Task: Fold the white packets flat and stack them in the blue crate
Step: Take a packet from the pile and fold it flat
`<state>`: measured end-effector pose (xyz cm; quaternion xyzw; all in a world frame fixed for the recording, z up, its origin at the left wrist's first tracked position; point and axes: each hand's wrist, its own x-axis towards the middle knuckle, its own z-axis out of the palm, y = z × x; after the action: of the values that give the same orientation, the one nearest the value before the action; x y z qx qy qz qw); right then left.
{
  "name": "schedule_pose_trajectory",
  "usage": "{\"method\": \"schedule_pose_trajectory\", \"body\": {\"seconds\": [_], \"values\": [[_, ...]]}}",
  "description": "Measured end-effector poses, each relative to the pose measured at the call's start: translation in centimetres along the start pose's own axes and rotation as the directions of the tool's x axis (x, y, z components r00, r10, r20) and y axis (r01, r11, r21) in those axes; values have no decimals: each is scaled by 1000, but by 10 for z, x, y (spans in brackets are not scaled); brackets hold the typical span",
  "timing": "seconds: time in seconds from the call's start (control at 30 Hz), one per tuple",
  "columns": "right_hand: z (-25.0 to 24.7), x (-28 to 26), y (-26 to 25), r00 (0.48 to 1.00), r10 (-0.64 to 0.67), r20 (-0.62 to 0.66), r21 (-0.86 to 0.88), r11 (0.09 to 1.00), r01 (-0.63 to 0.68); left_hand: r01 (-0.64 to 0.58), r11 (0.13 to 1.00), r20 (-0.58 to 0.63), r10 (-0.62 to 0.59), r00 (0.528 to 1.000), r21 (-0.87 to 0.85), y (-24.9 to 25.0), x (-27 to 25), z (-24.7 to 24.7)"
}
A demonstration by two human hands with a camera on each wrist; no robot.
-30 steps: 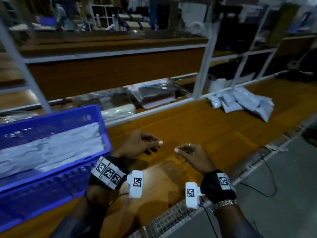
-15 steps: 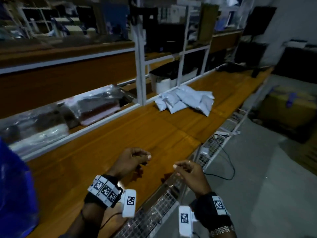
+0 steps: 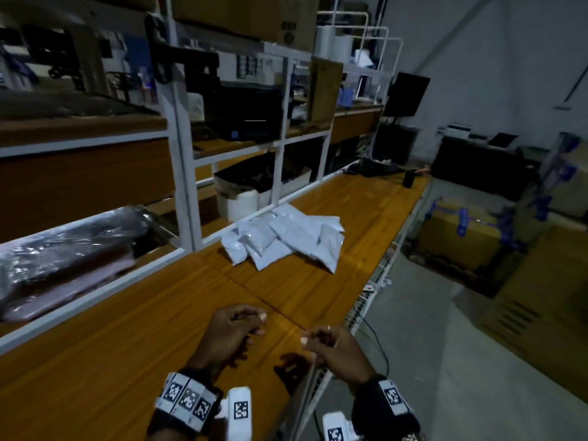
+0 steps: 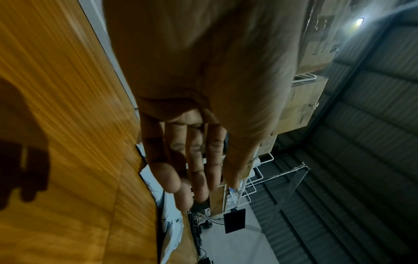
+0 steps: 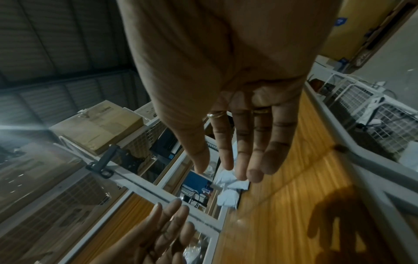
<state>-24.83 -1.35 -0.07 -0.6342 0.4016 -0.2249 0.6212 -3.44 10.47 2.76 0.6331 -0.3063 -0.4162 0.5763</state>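
Wooden workbench (image 3: pixel 133 354) beneath white shelving | white packets (image 3: pixel 283 240) heaped far along it | left hand (image 3: pixel 230 332), right hand (image 3: pixel 334 346): both loosely curled, empty | no legible writing

Both hands, left (image 3: pixel 234 334) and right (image 3: pixel 334 348), empty, fingers loosely curled.

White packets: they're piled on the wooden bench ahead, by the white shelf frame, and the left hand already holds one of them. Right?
Not quite. The white packets do lie piled on the wooden bench by the white shelf frame, but the left hand holds nothing. The head view shows it well short of the pile, and the left wrist view shows its fingers bare.
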Motion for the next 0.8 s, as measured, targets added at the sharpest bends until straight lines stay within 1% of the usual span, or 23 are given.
{"method": "schedule_pose_trajectory", "body": {"seconds": [0.17,0.27,0.37,0.5,0.6,0.7,0.77,0.8], "values": [[-32,61,-21,995,-8,-98,12,1000,9,-1,1000,-91,1,996,5,10,71,20],[-48,94,-28,987,-29,-158,10,999,31,-14,999,-77,16,997,32,14,107,36],[-64,130,-26,974,-7,-227,17,1000,11,-47,996,-67,52,996,74,16,136,53],[-84,184,-26,951,9,-310,-8,1000,-12,-25,997,-65,30,997,79,15,167,72],[-93,222,-35,953,30,-301,40,999,-19,-9,993,-62,16,998,114,9,182,81],[-104,270,-34,945,66,-321,-4,997,-71,-7,994,-71,15,997,114,1,188,86],[-109,302,-30,924,136,-358,-30,987,-157,32,995,-88,-23,996,96,-3,191,87],[-110,316,-28,914,160,-373,-86,975,-206,58,994,-101,-48,994,92,-5,193,86]]}}
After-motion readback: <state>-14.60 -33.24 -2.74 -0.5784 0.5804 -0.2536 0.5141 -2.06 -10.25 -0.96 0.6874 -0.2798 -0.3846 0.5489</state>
